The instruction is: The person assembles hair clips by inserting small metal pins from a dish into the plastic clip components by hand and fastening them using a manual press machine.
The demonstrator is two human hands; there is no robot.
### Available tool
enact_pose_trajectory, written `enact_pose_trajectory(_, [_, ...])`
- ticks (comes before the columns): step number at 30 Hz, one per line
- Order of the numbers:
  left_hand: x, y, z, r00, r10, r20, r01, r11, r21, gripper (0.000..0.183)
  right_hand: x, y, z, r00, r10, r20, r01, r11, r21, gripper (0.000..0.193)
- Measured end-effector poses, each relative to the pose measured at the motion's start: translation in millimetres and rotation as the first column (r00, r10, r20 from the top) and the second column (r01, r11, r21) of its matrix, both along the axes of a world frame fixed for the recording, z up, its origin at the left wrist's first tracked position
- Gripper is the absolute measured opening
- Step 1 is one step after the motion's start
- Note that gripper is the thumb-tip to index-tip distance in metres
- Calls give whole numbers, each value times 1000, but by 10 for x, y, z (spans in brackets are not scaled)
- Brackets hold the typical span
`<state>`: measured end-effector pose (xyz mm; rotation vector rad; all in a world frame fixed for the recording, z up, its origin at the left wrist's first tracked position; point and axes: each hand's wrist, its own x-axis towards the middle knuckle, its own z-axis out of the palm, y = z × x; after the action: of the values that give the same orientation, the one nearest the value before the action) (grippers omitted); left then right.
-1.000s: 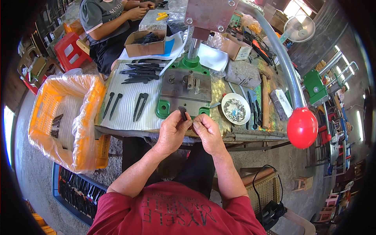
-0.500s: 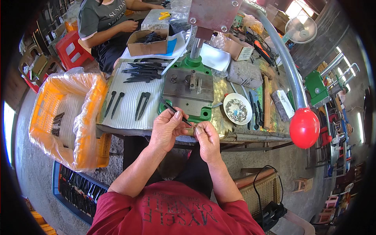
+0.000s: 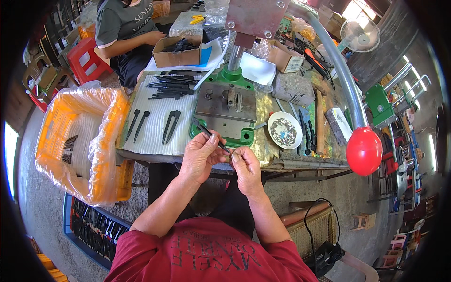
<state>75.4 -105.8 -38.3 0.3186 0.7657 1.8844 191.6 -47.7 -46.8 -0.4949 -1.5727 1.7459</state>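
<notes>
Black piece (image 3: pixel 203 128) between the hands (image 3: pixel 198 157)

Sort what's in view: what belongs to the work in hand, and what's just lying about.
Likely part of the job:
black piece in the left hand, its near end by the right hand
similar black pieces on the white sheet
green-based press, probably
dish of small bits, perhaps

Likely just lying about:
yellow-handled tool
red stool
wooden handle
</notes>
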Motion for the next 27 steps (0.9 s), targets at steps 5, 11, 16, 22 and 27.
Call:
enact_pose_trajectory(5, [31, 19, 17, 999, 7, -50, -8, 1000, -18, 13, 14, 16, -28, 1000, -15, 10, 15, 999, 37, 7])
enact_pose_trajectory(11, [43, 34, -12, 990, 41, -137, -39, 999, 17, 12, 3, -15, 7, 1000, -12, -13, 12, 1000, 7, 6])
enact_pose_trajectory(16, [70, 47, -28, 987, 77, -141, -73, 997, 33, 11, -21, -18, -7, 999, -38, -37, 38, 999, -13, 6])
enact_pose_trajectory(22, [71, 55, -20, 978, 97, -182, -89, 995, 55, 12, -30, 10, -25, 997, -62, -38, 60, 997, -40, 8])
enact_pose_trajectory(27, [59, 63, 24, 972, 123, -201, -115, 992, 50, 12, -37, 32, -8, 997, -66, -28, 64, 996, -66, 10])
